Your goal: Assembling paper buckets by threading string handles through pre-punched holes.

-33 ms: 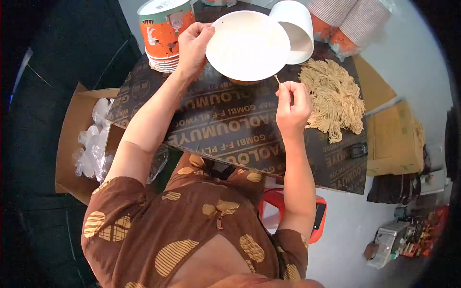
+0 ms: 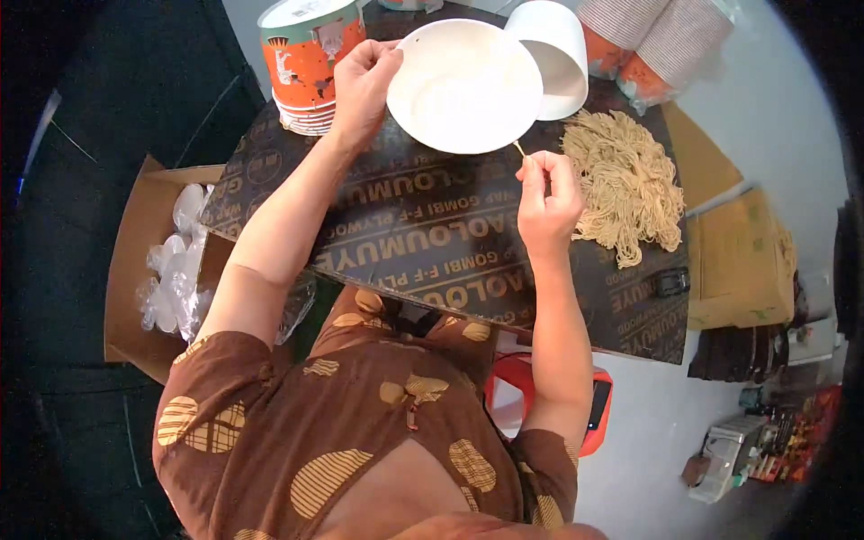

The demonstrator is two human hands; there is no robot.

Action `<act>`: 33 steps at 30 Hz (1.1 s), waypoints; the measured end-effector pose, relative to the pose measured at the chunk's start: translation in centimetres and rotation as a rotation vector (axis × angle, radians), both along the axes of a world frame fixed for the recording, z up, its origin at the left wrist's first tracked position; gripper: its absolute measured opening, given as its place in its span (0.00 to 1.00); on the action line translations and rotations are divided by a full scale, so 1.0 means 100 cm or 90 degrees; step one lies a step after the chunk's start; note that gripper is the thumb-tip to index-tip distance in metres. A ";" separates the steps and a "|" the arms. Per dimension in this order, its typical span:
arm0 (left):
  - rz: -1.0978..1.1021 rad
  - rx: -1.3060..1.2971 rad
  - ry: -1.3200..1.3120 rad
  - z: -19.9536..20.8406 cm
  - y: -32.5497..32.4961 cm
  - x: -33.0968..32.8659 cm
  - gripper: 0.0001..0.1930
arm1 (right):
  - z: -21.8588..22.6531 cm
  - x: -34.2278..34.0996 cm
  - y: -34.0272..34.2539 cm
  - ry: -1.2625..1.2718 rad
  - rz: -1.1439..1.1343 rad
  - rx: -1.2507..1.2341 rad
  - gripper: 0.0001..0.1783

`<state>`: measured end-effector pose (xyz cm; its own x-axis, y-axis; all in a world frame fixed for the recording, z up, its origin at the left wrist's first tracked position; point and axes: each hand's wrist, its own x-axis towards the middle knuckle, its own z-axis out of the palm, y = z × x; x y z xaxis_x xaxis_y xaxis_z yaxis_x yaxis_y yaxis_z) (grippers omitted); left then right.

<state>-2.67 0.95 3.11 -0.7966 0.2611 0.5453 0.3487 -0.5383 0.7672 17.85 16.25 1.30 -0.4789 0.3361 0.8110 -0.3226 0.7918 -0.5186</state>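
Observation:
My left hand [image 2: 363,90] grips the left rim of a white round paper bowl [image 2: 463,85], held above the table with its pale inside facing me. Thumb and fingers of my right hand [image 2: 547,200] are pinched on a thin cream-coloured strand [image 2: 519,148]. Its upper end reaches the bowl's lower right rim; I cannot tell whether it is fixed there. Just right of that hand lies a loose heap of beige noodle-like strands or cords [image 2: 630,184]. Behind the bowl a white paper tub [image 2: 562,67] lies on its side.
A stack of orange and green printed tubs [image 2: 310,67] stands beyond my left hand. Wrapped stacks of paper cups [image 2: 661,45] are at the far right. Left of the dark printed plywood table [image 2: 432,256], an open carton [image 2: 135,270] holds clear plastic-wrapped pieces. Another carton [image 2: 738,261] stands right.
The bowl has tipped slightly, so its inside shows more and the coloured outside below its rim is no longer seen. Both hands stay almost in place.

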 end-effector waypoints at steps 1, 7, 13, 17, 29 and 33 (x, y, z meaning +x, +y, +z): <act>0.048 -0.008 0.074 0.000 0.001 -0.002 0.07 | -0.002 0.000 -0.001 -0.021 0.011 -0.054 0.05; 0.241 -0.168 0.399 -0.003 -0.002 -0.018 0.06 | -0.002 0.000 -0.002 -0.122 0.167 -0.215 0.07; 0.506 -0.296 0.679 0.013 0.007 0.021 0.31 | -0.017 -0.006 0.000 -0.218 0.221 -0.147 0.04; 0.559 -0.254 0.760 0.007 0.007 0.055 0.21 | -0.017 -0.009 -0.001 -0.226 0.174 -0.135 0.03; -0.017 -0.422 0.658 -0.031 0.024 0.087 0.20 | -0.020 -0.005 0.013 -0.260 0.214 -0.195 0.03; -0.023 -0.336 0.687 -0.032 0.031 0.087 0.23 | -0.021 -0.007 0.011 -0.253 0.233 -0.210 0.04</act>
